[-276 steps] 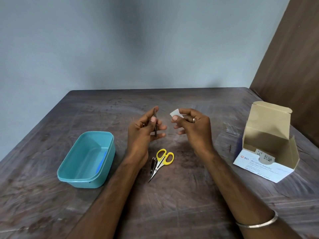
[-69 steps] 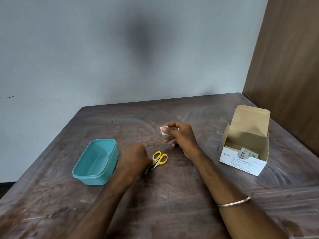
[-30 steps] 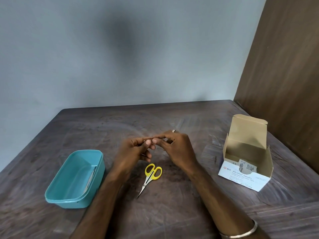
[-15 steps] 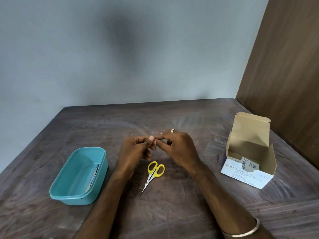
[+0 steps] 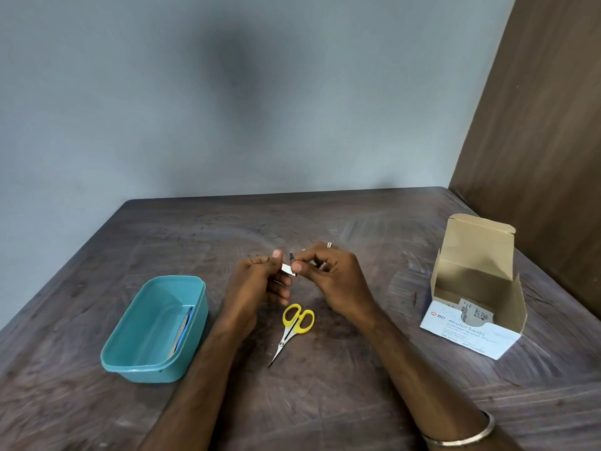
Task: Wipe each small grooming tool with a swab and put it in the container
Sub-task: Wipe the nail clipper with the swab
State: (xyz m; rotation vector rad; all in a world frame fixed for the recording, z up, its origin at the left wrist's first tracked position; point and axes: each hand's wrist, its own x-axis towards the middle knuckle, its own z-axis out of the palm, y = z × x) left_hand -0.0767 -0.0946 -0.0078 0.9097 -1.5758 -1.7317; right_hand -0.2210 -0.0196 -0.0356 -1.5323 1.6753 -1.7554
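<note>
Here, in the head view, both hands meet just above the middle of the frame, over the dark wooden table (image 5: 325, 402); the left hand (image 5: 257, 281) has its fingers curled round a small metal grooming tool (image 5: 287, 269), thumb pressed on top, so that only a short silvery end of the tool shows past the thumb toward the right; the rest lies hidden inside the fist, and what kind of tool it is cannot be told. The right hand (image 5: 328, 275) pinches something small between thumb and forefinger at that exposed end, touching it; a dark tip (image 5: 291, 256) pokes up at the pinch, and whether it is the swab or part of the tool cannot be told.

Just below the hands, apart from them, yellow-handled scissors (image 5: 294, 323) lie flat on the table, handles toward the top of the frame and closed blades pointing to the lower left; at the left of the frame stands the teal container (image 5: 130, 356), near the left forearm, with a thin blue-and-silver item (image 5: 182, 330) leaning against its right inner wall; at the right edge sits an open cardboard box of alcohol swabs (image 5: 471, 333), flap raised, well apart from the hands; a metal bangle (image 5: 461, 434) circles the right wrist at the lower right.
</note>
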